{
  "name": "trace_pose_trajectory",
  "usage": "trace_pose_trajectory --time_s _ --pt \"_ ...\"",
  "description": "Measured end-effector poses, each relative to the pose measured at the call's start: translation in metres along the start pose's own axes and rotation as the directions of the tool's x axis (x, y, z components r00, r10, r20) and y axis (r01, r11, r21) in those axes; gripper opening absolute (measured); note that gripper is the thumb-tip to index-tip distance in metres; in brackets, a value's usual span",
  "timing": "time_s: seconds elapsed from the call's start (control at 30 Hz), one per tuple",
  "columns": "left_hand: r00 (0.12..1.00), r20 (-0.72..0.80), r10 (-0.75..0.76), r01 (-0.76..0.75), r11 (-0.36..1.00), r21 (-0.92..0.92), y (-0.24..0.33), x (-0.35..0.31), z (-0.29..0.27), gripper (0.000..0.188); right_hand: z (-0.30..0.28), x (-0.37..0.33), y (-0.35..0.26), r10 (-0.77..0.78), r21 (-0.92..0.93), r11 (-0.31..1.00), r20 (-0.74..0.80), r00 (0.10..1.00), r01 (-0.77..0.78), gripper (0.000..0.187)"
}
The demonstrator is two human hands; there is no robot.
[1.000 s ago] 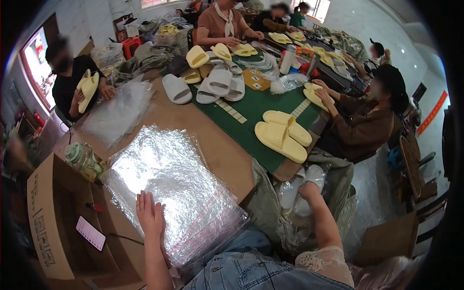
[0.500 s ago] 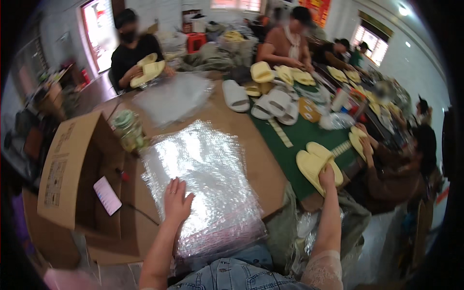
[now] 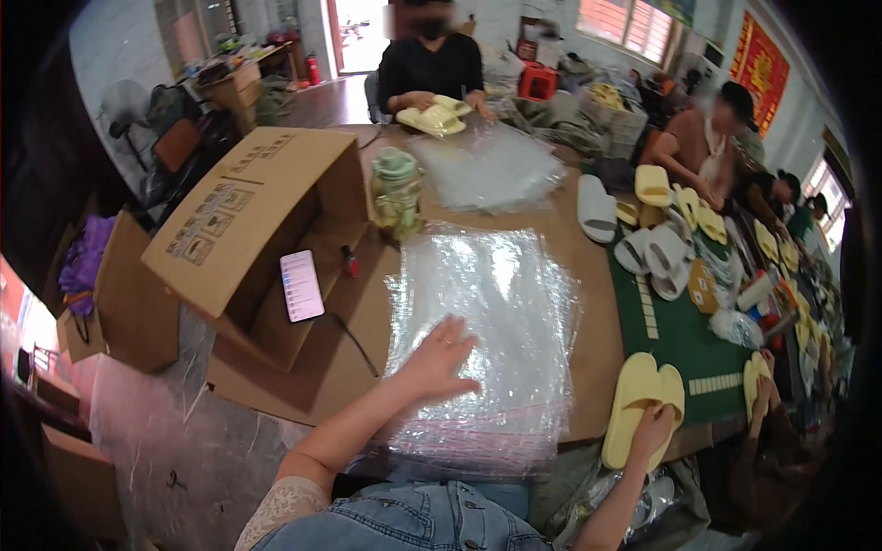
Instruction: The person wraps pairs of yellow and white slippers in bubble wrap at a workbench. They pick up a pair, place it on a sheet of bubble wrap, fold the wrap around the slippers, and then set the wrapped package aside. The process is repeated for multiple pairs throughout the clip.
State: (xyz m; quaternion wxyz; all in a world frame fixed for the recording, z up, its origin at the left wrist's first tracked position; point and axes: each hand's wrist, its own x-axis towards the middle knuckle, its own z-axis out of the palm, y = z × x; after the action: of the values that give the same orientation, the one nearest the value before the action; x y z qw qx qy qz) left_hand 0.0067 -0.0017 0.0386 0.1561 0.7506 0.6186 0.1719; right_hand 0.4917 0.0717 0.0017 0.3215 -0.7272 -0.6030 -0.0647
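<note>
My left hand [image 3: 441, 360] lies with its fingers spread on a stack of clear plastic bags [image 3: 491, 303] in front of me. The bags have pinkish strips along their near edge. To the right, my right hand [image 3: 650, 433] grips a pair of pale yellow slippers [image 3: 630, 395] by the strap area, the two held side by side. The pair is at the near left corner of a green mat [image 3: 675, 321]; whether it rests there or is lifted, I cannot tell.
An open cardboard box [image 3: 248, 211] lies on its side at left, with a phone [image 3: 301, 286] by its opening. Behind the bags stands a jar with a green lid [image 3: 396, 188]. Grey slippers [image 3: 663, 250] lie on the mat. A person across the table [image 3: 430, 69] holds yellow slippers.
My view has swung left, showing more of the box and floor. The yellow slippers have turned more upright in the view, still in my right hand. My left hand stays on the bags.
</note>
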Motion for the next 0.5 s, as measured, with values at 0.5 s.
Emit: trace_pose_trajectory --time_s 0.5 --pt "0.971 -0.137 0.197 -0.201 0.98 -0.017 -0.001 -0.023 0.043 0.047 -0.023 -0.018 -0.005 0.126 0.236 0.959 0.142 0.982 -0.157 0.012"
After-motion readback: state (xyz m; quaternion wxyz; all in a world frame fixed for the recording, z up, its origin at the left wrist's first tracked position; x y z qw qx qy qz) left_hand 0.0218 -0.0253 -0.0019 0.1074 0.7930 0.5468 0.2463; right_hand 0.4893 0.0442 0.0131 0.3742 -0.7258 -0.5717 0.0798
